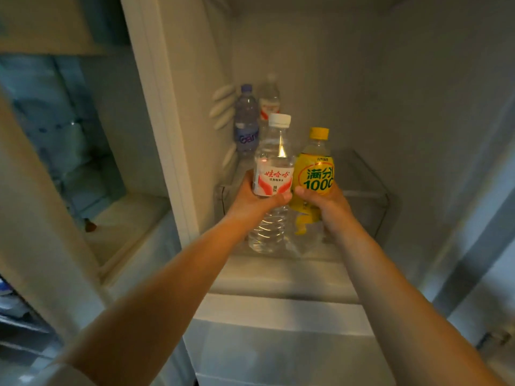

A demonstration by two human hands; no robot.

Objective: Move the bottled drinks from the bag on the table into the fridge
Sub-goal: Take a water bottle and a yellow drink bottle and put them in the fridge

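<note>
Arms outstretched into fridge (418, 112); left hand (252, 200) grips water bottle (271, 176), right hand (324, 201) yellow bottle (315, 168).

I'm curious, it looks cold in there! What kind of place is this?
Probably a home kitchen: an open fridge, two bottles already on its shelf, more drinks going in.

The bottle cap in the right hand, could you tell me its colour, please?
Yellow: the cap matches its bottle's yellow label, seen clearly in the head view.

2 bare forearms, pale sleeve edge (64, 370) at left
</note>
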